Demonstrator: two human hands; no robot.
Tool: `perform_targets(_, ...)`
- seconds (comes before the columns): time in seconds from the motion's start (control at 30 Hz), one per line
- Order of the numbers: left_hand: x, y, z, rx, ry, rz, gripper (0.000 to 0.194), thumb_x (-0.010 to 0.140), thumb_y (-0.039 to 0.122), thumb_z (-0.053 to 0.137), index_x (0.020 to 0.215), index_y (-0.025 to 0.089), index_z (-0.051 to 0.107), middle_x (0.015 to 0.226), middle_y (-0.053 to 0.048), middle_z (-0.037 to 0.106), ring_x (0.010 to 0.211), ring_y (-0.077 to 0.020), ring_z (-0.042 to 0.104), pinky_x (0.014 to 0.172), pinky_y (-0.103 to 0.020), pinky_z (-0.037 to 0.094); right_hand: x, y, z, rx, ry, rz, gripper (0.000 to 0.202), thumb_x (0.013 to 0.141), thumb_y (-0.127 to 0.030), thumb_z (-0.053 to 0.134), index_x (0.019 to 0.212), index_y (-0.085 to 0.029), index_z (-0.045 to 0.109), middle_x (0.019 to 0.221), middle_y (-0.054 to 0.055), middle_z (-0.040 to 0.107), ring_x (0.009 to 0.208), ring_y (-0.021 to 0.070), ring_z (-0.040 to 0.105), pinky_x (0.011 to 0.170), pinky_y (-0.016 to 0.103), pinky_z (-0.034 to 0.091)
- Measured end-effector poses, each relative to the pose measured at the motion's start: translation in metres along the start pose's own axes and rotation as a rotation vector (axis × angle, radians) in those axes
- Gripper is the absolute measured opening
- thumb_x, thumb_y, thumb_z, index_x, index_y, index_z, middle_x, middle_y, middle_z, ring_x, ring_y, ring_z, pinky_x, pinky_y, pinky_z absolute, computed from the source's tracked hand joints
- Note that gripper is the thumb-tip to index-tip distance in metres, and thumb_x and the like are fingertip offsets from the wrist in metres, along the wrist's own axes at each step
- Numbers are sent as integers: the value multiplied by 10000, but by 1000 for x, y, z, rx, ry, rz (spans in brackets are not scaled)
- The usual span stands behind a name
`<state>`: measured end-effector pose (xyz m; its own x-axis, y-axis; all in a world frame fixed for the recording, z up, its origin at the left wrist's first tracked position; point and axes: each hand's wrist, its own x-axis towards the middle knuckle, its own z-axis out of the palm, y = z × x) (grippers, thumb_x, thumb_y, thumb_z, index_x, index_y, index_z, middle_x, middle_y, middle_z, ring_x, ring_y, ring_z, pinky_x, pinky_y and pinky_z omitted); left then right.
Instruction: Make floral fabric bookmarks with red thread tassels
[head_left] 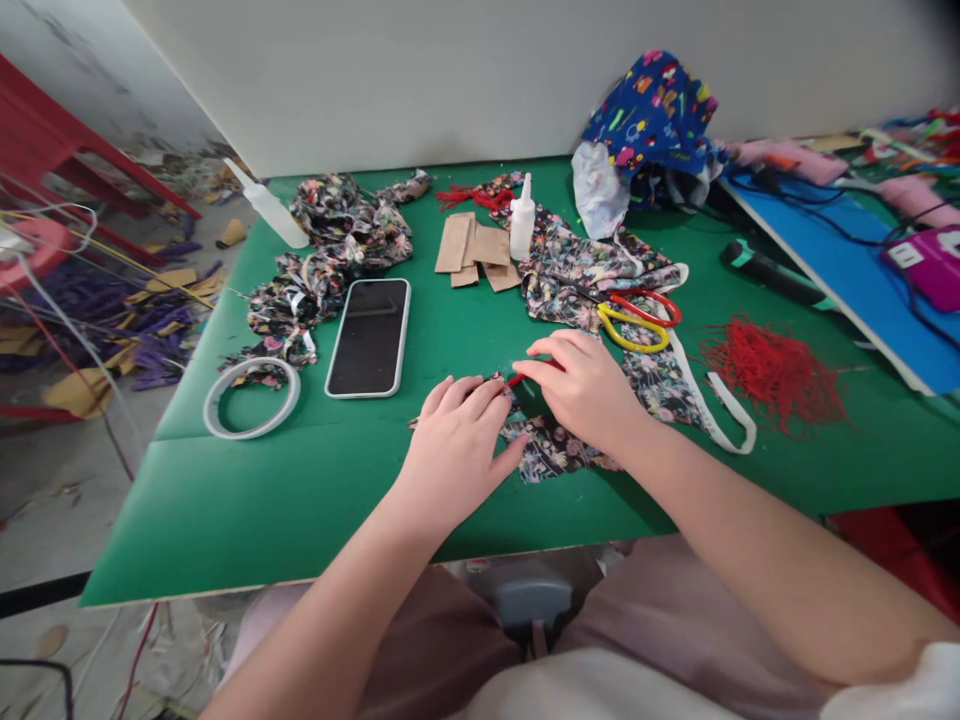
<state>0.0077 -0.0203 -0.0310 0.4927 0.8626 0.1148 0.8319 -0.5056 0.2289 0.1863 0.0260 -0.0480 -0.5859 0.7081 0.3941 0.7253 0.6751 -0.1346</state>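
Observation:
My left hand [457, 445] lies palm down, fingers stretched over a narrow piece of dark floral fabric and the thumb apart. Under its fingers most of that piece is hidden. Close beside it, my right hand [581, 385] has its fingers bent around a thin red strand-like piece [516, 380] at the fabric's end. Below both hands a flat floral cloth scrap [551, 452] rests on the green table. Just beyond my right hand, scissors [637, 330] with red and yellow handles lie on a larger floral cloth [570, 265] with white edging.
A phone [369, 338], a tape roll [212, 412] and crumpled floral cloth [352, 225] are at left. Glue bottles [523, 225] [274, 212] and brown card pieces [455, 243] stand farther back. Red strands [776, 375], a cutter [776, 275] and a blue board [840, 260] are at right.

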Motion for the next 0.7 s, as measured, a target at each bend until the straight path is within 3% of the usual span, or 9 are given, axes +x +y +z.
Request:
perform_targets(0.37, 1, -1, 1, -1, 2, 1, 304, 841, 366, 442, 1045, 174, 557, 1221, -83, 528, 1112, -279, 442, 985, -492, 297, -8, -10, 6, 249, -13, -18, 303, 815, -76, 405, 916, -175, 673, 1040, 77, 593, 1092, 223, 407, 899, 409, 392)
perform_targets(0.7, 3, -2, -3, -57, -14, -26, 267, 832, 369, 459, 1002, 195, 570, 1197, -53, 534, 1091, -252, 444, 943, -437, 341, -6, -12, 5, 189, -69, -127, 238, 823, -107, 453, 931, -118, 665, 1112, 78, 602, 1136, 218, 421, 929, 393, 381)
